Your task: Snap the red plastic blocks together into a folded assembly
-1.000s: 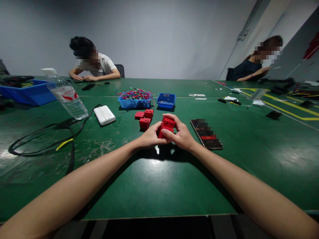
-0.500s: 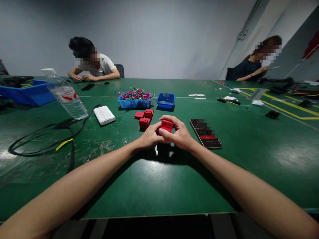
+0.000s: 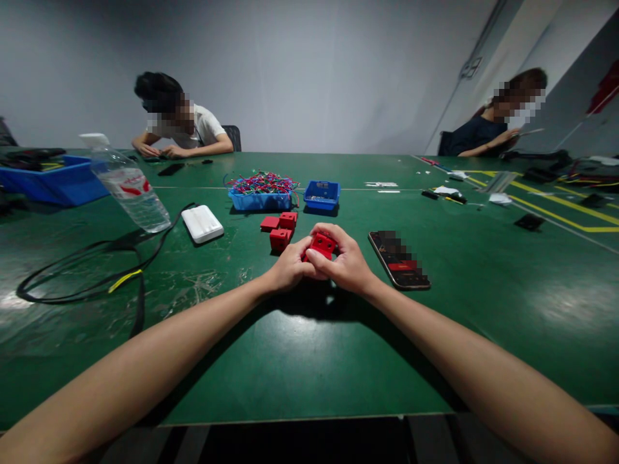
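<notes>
Two hands (image 3: pixel 348 263), at least one red block (image 3: pixel 322 244) between. On the bench (image 3: pixel 300 374), three blue bins (image 3: pixel 264 202), one bottle (image 3: pixel 130 187), one white box (image 3: pixel 203 224), one nearby phone (image 3: pixel 399 261), further red pieces (image 3: pixel 280 241) too bunched to count. Across it, two people (image 3: pixel 204 127).

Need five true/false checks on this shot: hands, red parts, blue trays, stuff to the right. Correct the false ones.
1. The left hand and right hand both hold a red part. True.
2. More red blocks lie on the green table. True.
3. The wire-heaped blue tray stands left of the smaller blue tray. True.
4. The smaller blue tray overflows with wires too. False: its contents sit below the rim, too small to identify.
5. The thing just right of the right hand is a screwdriver. False: it is a phone.
</notes>
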The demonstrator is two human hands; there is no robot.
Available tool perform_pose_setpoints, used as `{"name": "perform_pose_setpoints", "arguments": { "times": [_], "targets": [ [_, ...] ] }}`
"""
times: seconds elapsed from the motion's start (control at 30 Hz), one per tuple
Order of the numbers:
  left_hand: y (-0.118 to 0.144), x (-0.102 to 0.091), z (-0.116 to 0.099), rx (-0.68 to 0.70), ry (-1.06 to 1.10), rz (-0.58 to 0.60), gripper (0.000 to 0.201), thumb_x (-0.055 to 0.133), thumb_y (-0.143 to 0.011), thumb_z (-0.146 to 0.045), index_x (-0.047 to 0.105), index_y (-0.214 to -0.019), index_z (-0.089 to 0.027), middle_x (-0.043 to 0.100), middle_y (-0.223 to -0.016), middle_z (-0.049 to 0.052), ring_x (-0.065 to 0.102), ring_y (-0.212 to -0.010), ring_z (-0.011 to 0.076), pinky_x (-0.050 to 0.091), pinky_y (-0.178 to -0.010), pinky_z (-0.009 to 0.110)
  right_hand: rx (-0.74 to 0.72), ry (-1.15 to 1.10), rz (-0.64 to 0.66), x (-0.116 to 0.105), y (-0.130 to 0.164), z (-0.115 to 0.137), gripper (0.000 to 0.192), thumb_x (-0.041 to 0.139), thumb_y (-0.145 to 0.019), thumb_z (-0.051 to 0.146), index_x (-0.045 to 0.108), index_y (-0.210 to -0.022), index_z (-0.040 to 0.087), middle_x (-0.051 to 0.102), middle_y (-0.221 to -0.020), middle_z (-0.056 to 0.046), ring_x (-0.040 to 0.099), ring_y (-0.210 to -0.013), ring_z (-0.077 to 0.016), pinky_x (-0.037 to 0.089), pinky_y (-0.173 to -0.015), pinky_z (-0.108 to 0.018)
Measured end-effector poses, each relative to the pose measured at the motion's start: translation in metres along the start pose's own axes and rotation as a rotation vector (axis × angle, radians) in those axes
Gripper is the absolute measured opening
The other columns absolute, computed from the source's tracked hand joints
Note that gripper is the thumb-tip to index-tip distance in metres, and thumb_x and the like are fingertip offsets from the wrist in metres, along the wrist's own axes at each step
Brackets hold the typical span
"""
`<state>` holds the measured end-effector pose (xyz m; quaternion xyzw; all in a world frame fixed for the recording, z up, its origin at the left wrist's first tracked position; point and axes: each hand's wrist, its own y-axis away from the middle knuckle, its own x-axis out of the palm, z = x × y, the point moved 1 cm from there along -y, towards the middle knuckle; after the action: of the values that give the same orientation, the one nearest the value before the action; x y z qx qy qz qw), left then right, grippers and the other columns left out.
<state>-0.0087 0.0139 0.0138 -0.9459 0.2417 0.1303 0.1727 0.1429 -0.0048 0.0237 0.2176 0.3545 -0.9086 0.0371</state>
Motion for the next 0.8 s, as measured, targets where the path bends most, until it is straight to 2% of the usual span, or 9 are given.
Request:
{"name": "perform_pose_setpoints", "arguments": {
  "times": [0.27,0.47,0.8],
  "targets": [
    [-0.0001,0.0008,0.0021,0.01,-0.011,-0.024,0.039,0.062,-0.057,-0.03,0.059,-0.093,-0.015,0.059,-0.085,-0.001,0.05,-0.077,0.0173,0.044,-0.071,0.028,-0.046,0.037,-0.005,-0.0001,0.0,0.001,0.035,0.066,-0.078,0.039,0.06,-0.109,0.023,0.063,-0.101,-0.004,0.06,-0.09,-0.0194,0.048,-0.084,-0.034],
    [-0.001,0.0001,0.006,0.024,0.036,-0.022,0.036,0.062,-0.057,-0.029,0.06,-0.09,-0.014,0.058,-0.081,-0.002,0.048,-0.073,0.0152,0.043,-0.068,0.026,-0.017,0.025,0.007,0.0002,0.0006,0.001,0.034,0.064,-0.081,0.039,0.059,-0.109,0.022,0.063,-0.101,-0.004,0.06,-0.089,-0.0191,0.047,-0.084,-0.034],
    [-0.0017,0.0018,0.0055,-0.06,0.067,-0.027,0.029,0.059,-0.054,-0.031,0.056,-0.078,-0.015,0.054,-0.071,-0.003,0.046,-0.066,0.0142,0.039,-0.06,0.025,0.038,0.03,0.021,0.0005,0.0019,0.0023,0.032,0.062,-0.082,0.042,0.059,-0.107,0.023,0.063,-0.097,-0.003,0.058,-0.083,-0.0173,0.047,-0.08,-0.032]
  ]
}}
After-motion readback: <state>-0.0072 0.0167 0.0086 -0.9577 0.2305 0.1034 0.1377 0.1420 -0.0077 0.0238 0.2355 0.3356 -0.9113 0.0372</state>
